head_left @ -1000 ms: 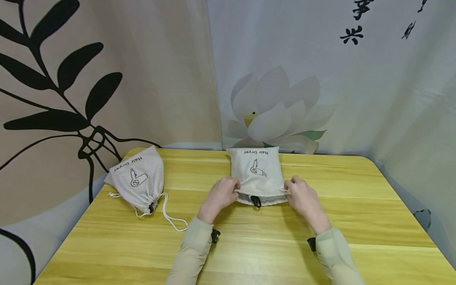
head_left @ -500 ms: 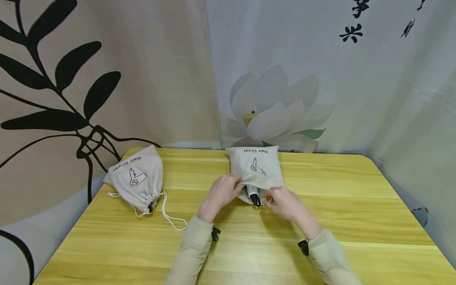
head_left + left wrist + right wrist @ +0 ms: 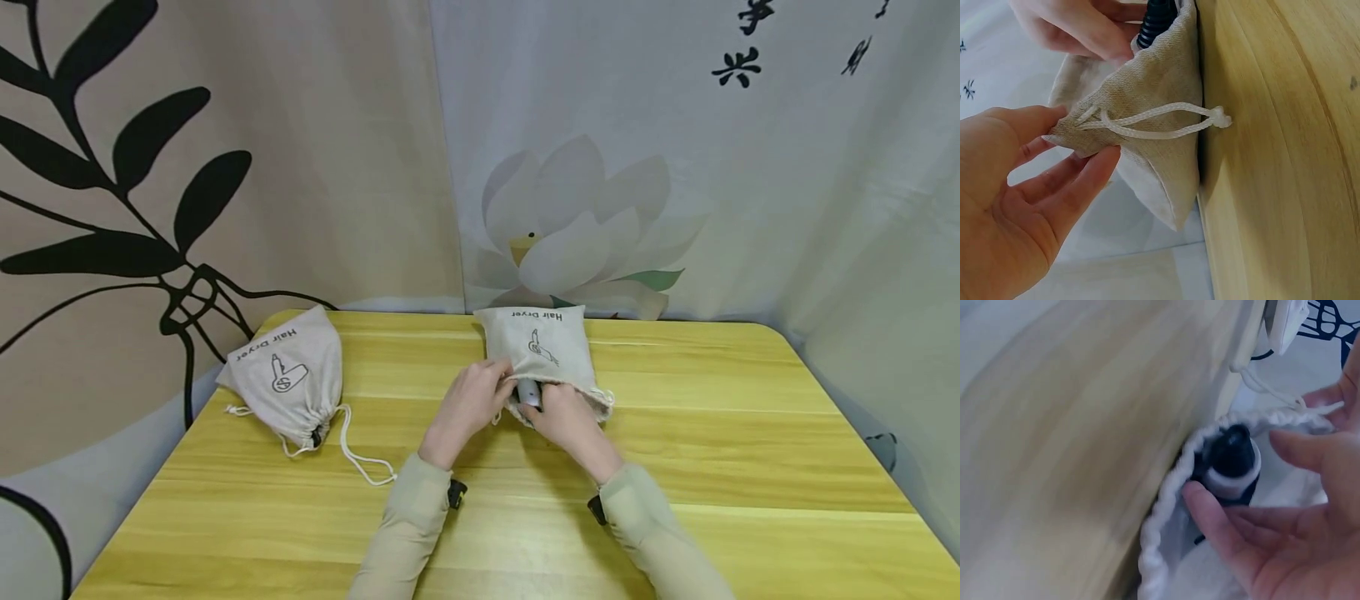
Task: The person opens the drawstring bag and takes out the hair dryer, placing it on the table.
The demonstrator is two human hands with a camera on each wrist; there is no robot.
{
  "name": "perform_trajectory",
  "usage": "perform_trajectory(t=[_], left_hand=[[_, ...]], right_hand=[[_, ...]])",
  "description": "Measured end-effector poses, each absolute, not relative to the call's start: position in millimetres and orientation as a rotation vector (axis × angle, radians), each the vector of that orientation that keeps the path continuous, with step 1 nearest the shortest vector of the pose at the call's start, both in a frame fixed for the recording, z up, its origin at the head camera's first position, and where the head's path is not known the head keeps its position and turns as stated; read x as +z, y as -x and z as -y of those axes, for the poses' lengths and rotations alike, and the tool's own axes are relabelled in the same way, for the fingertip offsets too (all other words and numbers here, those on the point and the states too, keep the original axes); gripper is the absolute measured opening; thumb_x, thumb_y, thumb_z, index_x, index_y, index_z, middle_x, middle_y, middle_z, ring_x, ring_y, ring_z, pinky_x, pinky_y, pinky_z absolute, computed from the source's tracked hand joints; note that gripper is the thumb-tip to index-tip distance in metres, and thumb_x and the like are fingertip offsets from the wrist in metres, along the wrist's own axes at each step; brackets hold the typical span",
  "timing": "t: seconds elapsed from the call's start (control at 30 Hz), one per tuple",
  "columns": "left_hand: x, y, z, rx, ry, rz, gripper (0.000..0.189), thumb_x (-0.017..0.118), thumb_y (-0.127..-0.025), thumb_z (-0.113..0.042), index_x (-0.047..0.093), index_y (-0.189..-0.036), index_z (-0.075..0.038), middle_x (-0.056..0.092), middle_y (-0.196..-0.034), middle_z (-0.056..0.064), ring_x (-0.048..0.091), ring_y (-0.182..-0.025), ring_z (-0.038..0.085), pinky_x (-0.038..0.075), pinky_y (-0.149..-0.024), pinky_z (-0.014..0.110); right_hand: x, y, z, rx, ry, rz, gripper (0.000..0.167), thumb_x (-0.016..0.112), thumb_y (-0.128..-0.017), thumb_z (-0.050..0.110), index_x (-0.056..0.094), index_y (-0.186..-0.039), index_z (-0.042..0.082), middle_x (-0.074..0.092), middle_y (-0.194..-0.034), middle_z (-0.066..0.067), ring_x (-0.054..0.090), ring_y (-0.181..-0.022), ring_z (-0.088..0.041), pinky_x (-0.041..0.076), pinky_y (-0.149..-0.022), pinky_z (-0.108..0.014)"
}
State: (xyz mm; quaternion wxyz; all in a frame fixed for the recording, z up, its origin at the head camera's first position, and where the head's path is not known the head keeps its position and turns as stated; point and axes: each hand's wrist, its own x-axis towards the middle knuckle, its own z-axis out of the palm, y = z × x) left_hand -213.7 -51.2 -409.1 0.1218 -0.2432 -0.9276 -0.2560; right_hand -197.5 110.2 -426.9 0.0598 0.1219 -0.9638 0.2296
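A pale cloth drawstring bag [image 3: 536, 337] printed "Hair Dryer" lies at the table's far edge, its mouth toward me. The left hand [image 3: 471, 406] pinches the left corner of the mouth between thumb and fingers. Its white drawstring [image 3: 1166, 122] hangs knotted beside the fingers in the left wrist view. From the mouth shows the grey handle of a hair dryer [image 3: 528, 392], with its black cord end [image 3: 1233, 453] clear in the right wrist view. The right hand [image 3: 567, 421] reaches into the mouth, thumb and fingers on either side of the handle. The dryer's body is hidden in the bag.
A second "Hair Dryer" bag [image 3: 292, 375] lies at the left of the wooden table [image 3: 750, 467], gathered shut, its white cord [image 3: 360, 458] trailing on the wood. A printed curtain [image 3: 360, 167] hangs directly behind the table.
The right hand left the bag's right corner and moved left into the mouth, onto the dryer handle. The bag's upper edge is lifted, baring the handle. The left hand keeps its pinch.
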Motion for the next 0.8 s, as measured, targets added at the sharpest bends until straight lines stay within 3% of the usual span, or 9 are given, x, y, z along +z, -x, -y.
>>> perform_trajectory(t=[0.33,0.57,0.8], left_hand=[[-404,214,55,-0.813,0.772,2.807,0.012,0.072,-0.083,-0.012,0.069,-0.092,-0.005,0.068,-0.087,0.008,0.056,-0.071,0.012,0.046,-0.061,0.021],[-404,214,55,-0.874,0.798,2.899,0.024,0.076,-0.077,-0.007,0.070,-0.099,-0.002,0.067,-0.090,0.009,0.053,-0.072,0.014,0.044,-0.062,0.022],[-407,214,51,-0.908,0.771,2.917,0.025,0.075,-0.077,-0.004,0.069,-0.101,0.000,0.066,-0.088,0.009,0.054,-0.073,0.015,0.046,-0.063,0.022]], right_hand=[[-424,207,-102,0.778,-0.168,3.023,0.045,0.077,-0.079,0.030,0.060,-0.106,-0.002,0.065,-0.093,-0.018,0.057,-0.066,-0.020,0.045,-0.055,-0.030],[-422,209,-105,0.824,-0.134,3.078,0.030,0.076,-0.078,0.025,0.061,-0.089,0.001,0.055,-0.066,-0.006,0.049,-0.051,-0.015,0.037,-0.044,-0.025],[-420,208,-116,0.743,-0.284,3.037,0.034,0.076,-0.076,0.019,0.062,-0.100,-0.001,0.064,-0.080,-0.013,0.055,-0.063,-0.018,0.046,-0.055,-0.030]])
